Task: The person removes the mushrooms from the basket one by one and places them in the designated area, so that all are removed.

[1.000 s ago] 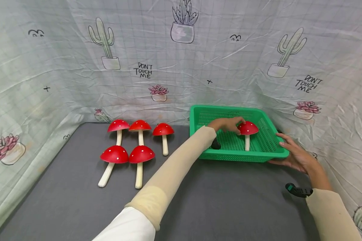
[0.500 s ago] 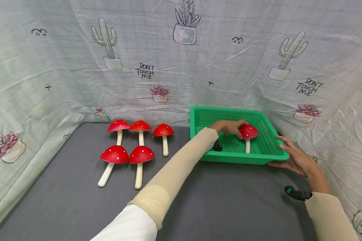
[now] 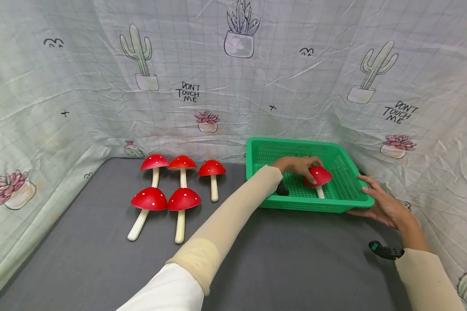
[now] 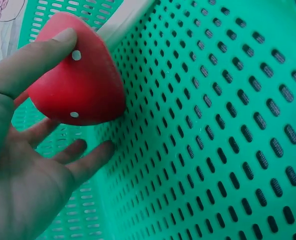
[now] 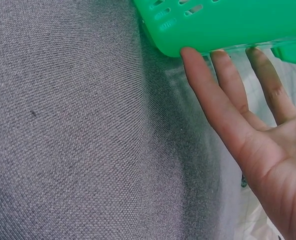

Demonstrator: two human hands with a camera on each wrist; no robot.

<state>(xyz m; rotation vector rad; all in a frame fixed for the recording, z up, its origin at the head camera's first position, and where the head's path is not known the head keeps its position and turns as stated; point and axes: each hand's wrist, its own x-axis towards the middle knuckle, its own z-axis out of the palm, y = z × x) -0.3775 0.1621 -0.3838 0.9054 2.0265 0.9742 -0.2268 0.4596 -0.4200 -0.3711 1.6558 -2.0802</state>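
A red-capped toy mushroom with white dots and a pale stem is inside the green plastic basket. My left hand reaches over the basket's near side and grips the cap; in the left wrist view the thumb presses on the dotted cap, with fingers behind it. The stem points toward the near wall. At the basket's right end is my right hand, its fingertips touching the outside. The right wrist view shows those fingers fairly straight against the basket's lower edge.
Several similar mushrooms lie left of the basket on the grey tabletop, among them a back one and a front one. Printed cloth hangs behind and on both sides, close to the basket's back and right.
The mushroom in the basket has come down and tilted, its stem now slanting toward the near right. My left hand has moved further over its cap. My right hand stays at the basket.
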